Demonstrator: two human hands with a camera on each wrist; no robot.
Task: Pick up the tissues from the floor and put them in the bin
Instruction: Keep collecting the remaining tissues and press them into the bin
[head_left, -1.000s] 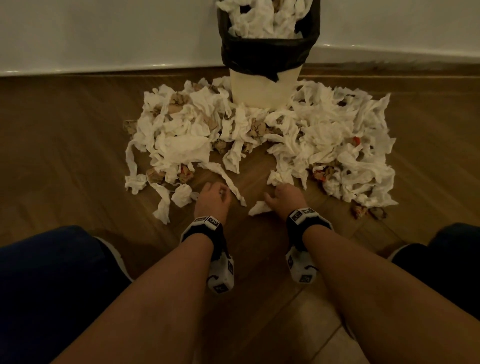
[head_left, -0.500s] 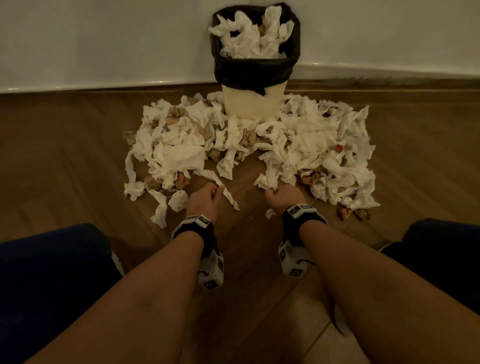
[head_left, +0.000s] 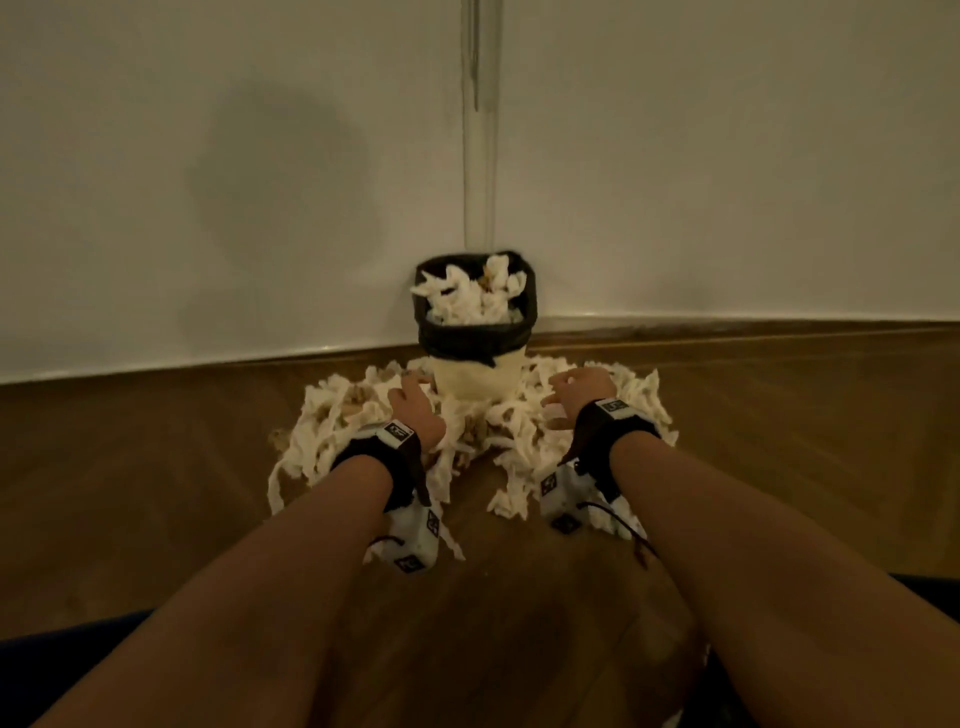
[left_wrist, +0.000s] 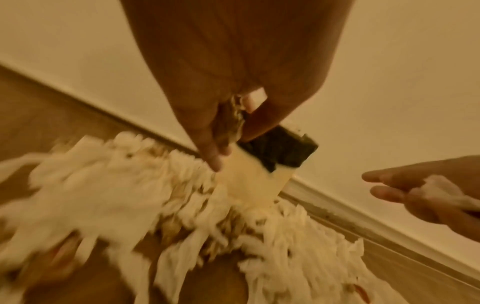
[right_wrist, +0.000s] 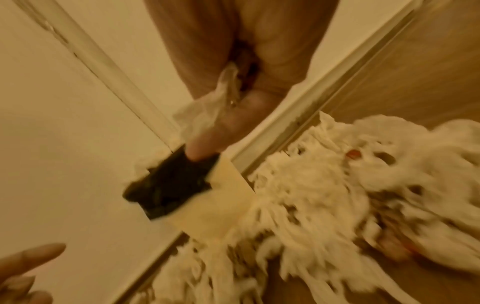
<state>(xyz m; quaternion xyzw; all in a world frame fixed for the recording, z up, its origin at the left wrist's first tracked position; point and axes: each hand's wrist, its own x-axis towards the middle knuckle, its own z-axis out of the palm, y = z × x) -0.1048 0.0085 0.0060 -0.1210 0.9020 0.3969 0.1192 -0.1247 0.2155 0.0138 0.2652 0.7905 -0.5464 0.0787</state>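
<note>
A cream bin (head_left: 475, 382) with a black liner stands in the wall corner, heaped with white tissues (head_left: 470, 299). A wide pile of crumpled tissues (head_left: 519, 431) covers the floor around its base. My left hand (head_left: 410, 389) is raised just left of the bin and pinches a small brownish tissue scrap (left_wrist: 235, 118). My right hand (head_left: 563, 389) is raised just right of the bin and grips a white tissue (right_wrist: 205, 115). Both hands are below the bin's rim. The left wrist view shows the bin (left_wrist: 259, 174) beyond my fingers.
Light walls (head_left: 208, 182) meet behind the bin, with a skirting board (head_left: 727, 325) along the wooden floor (head_left: 130, 467). My dark-clothed knees sit at the bottom corners. Bare floor lies between me and the pile.
Both hands lifted off the floor and moved forward to either side of the bin, each carrying a tissue piece. The head view tilted upward.
</note>
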